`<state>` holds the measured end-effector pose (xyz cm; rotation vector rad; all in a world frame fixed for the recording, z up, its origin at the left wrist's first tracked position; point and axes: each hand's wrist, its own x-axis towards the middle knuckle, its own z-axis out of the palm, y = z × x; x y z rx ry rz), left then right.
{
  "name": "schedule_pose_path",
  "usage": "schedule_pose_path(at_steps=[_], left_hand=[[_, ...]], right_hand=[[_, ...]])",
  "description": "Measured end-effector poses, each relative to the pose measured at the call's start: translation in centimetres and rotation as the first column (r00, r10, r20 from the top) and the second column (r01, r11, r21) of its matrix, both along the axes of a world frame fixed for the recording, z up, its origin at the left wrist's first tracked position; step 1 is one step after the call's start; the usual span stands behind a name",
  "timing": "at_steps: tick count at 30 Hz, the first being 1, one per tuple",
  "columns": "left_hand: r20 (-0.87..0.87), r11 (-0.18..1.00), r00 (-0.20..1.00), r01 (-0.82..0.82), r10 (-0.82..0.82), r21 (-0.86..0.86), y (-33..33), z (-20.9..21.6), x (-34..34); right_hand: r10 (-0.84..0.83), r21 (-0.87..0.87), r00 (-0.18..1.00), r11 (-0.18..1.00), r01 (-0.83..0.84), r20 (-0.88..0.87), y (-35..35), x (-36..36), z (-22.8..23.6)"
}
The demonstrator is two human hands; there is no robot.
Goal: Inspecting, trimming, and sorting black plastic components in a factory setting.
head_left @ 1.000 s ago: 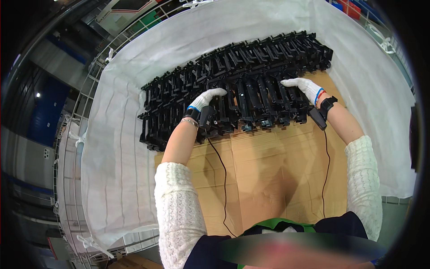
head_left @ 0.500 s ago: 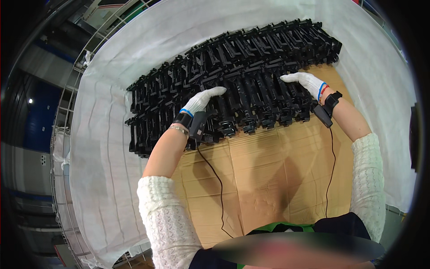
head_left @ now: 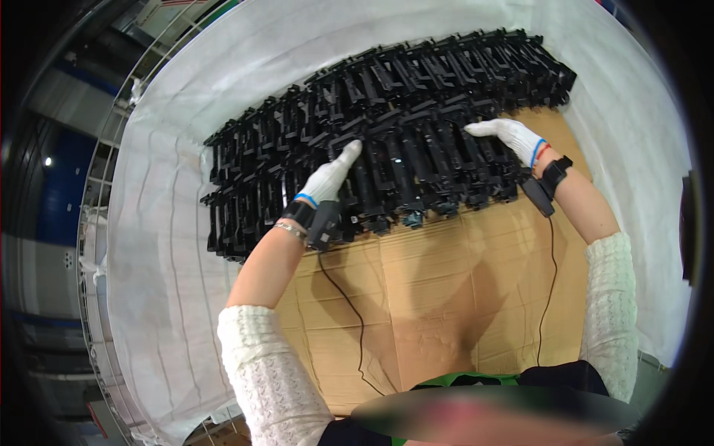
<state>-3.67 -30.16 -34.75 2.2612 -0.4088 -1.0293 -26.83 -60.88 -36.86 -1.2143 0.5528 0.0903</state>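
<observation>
Two rows of slim black plastic parts (head_left: 405, 175) stand packed side by side; their exact kind cannot be told. My left hand (head_left: 329, 177), in a white glove, lies along the near row, thumb up over the parts and other fingers hidden down among them. At that row's right end, my gloved right hand (head_left: 507, 135) points its thumb left across the tops, its fingers out of sight along the outer side. Between them, the two hands clasp a bunch of the near-row parts.
Brown cardboard (head_left: 431, 297) covers the base in front of the rows. White cloth sheeting (head_left: 160, 223) lines the sides, with a wire mesh frame (head_left: 89, 245) outside it at left. A black box with a cable is strapped to each wrist.
My left hand has shifted slightly left and down, its thumb now pointing more upward. The right hand stays nearly in place. The view has shifted a little.
</observation>
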Motion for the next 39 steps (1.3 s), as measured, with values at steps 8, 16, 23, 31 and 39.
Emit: schedule_pose_path(at_steps=[8,16,23,31,39], left_hand=[[0.170,0.992,0.978,-0.123,0.123,-0.010,-0.4,-1.2,1.0],[0.623,0.991,0.777,-0.008,0.091,-0.135,0.7,0.4,-3.7],[0.932,0.414,-0.295,0.837,-0.210,0.358,-1.9,-1.2,-11.4],[0.882,0.459,-0.323,0.761,-0.344,0.458,-4.6,-1.7,-9.0],[0.479,0.288,-0.872,0.435,-0.103,0.853,-5.1,-7.3,-11.6]], right_hand=[[-0.230,0.085,0.973,0.970,0.228,0.015,2.1,0.9,1.2],[-0.220,-0.181,0.973,0.962,0.205,-0.071,1.7,-0.2,3.0],[-0.132,-0.053,0.991,0.990,0.133,0.015,2.1,-0.9,3.4],[-0.139,-0.254,0.990,0.959,0.126,-0.032,0.3,0.3,1.3],[-0.195,-0.342,0.977,0.927,0.156,-0.083,0.8,1.2,1.0]])
